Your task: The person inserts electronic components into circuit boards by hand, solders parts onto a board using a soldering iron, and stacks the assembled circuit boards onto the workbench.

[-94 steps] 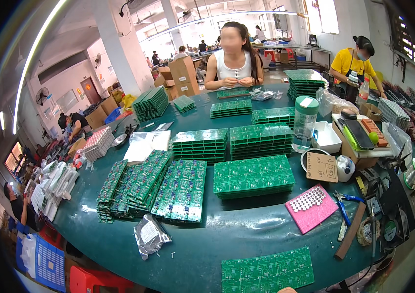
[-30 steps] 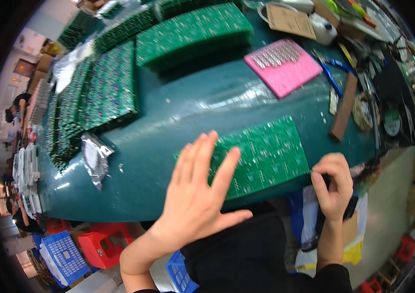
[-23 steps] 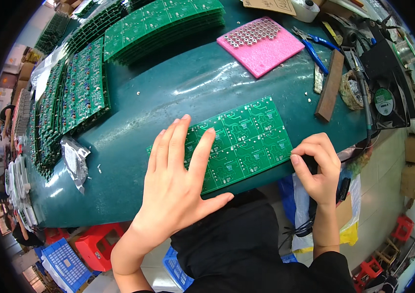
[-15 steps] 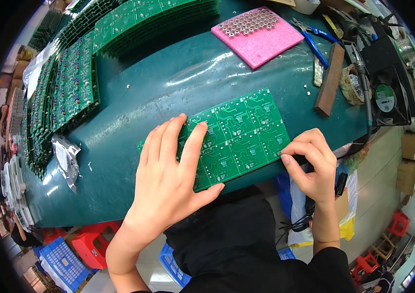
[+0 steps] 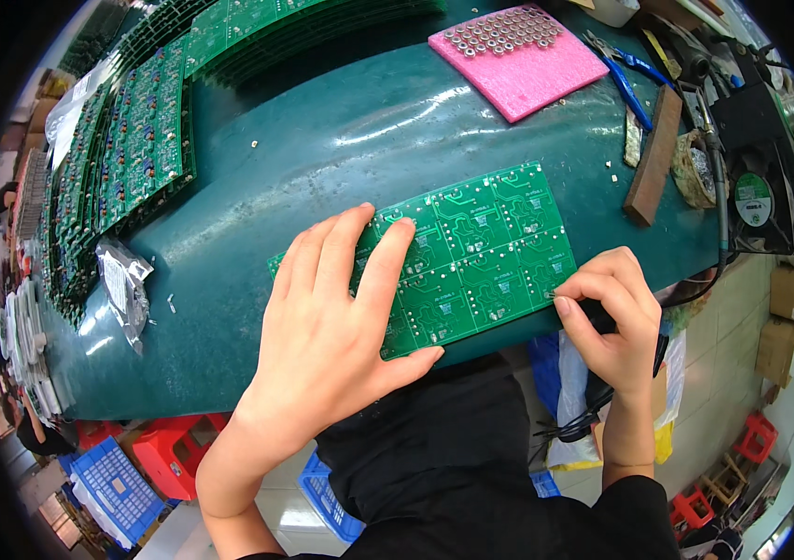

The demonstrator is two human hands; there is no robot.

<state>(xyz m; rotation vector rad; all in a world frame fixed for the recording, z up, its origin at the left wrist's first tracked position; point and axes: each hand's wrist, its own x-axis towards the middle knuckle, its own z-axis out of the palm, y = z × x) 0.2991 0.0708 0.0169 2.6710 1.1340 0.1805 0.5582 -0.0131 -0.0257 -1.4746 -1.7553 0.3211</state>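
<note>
A green circuit board (image 5: 481,243) panel, split into several like sections with small soldered parts, lies at the table's near edge. Spread across its left part, my left hand (image 5: 322,289) has its fingertips at the far edge and its thumb along the near edge, holding the board. My right hand (image 5: 616,313) is at the board's near right corner, thumb and index finger pinched together. Something small and metallic seems to be between those fingertips, too small to make out. The left end of the board is mostly hidden under my left hand.
A pink foam block (image 5: 546,79) carries rows of small round metal parts (image 5: 499,33). Blue-handled pliers (image 5: 630,84), a brown bar (image 5: 653,154) and a black fan (image 5: 753,201) stand at right. Stacked boards (image 5: 145,140) fill the far left, near a plastic bag (image 5: 124,289).
The whole view has shifted slightly, so the table and its things appear farther right. Both hands keep nearly the same places on the board.
</note>
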